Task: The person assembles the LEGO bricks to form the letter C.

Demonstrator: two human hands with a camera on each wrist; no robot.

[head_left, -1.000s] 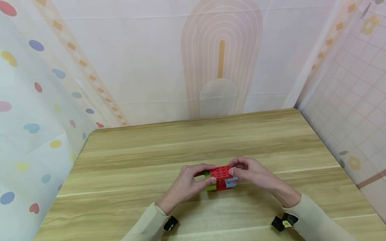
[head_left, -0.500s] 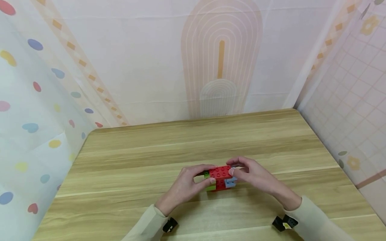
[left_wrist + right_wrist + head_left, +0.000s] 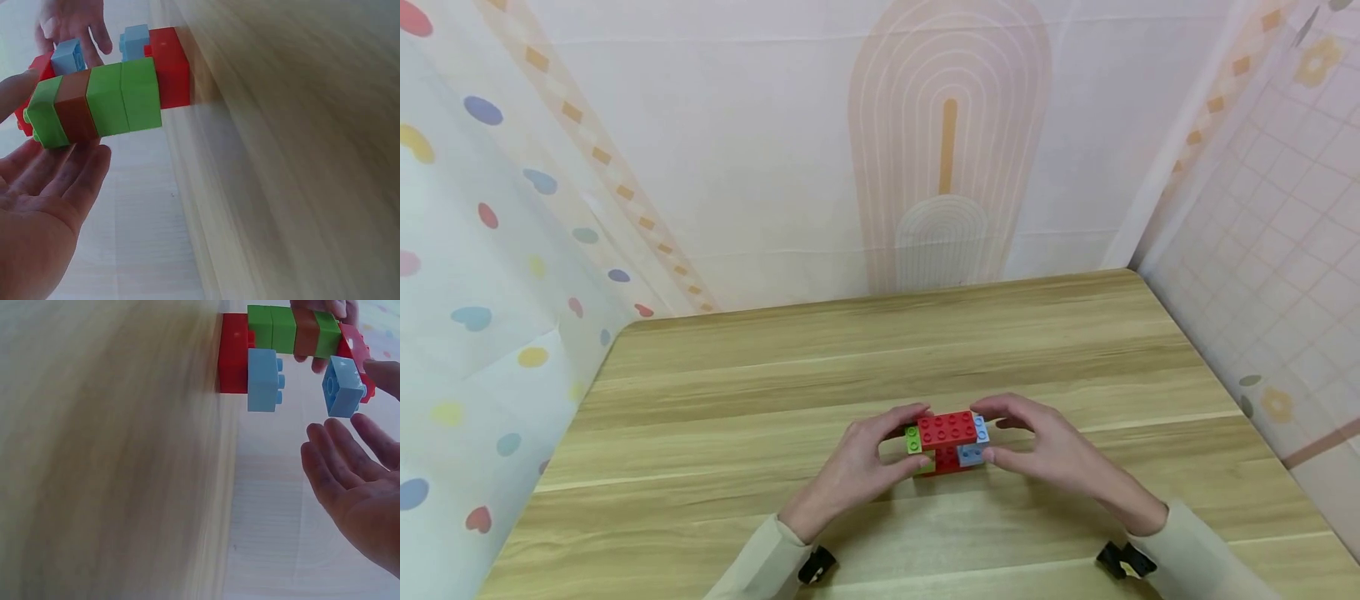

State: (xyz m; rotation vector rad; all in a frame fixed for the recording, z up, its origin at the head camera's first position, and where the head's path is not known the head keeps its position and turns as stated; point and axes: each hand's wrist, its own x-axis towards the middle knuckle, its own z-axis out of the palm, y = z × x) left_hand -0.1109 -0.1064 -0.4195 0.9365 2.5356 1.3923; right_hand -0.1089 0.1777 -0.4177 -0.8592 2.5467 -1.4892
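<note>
A toy building-brick structure stands on the table, with a red brick (image 3: 947,428) across its top and a red base brick (image 3: 234,356) below. Its left side is a column of green bricks (image 3: 125,94) with one brown brick (image 3: 76,106) among them. At the right end, an upper light blue brick (image 3: 342,387) hangs apart from a lower light blue brick (image 3: 262,380). My left hand (image 3: 868,454) holds the column's upper part, thumb in front and fingers behind. My right hand (image 3: 1052,442) stays beside the light blue end, fingers and thumb spread, gripping nothing.
The wood-grain table (image 3: 760,375) extends around the structure. Patterned cloths (image 3: 760,150) hang behind it and along both sides. Black wrist devices (image 3: 1126,560) sit at the beige sleeves (image 3: 1195,554).
The right fingers and thumb have let go of the top's right end and moved rightward, uncovering the upper light blue brick. The left thumb has slid slightly left and down, showing more green.
</note>
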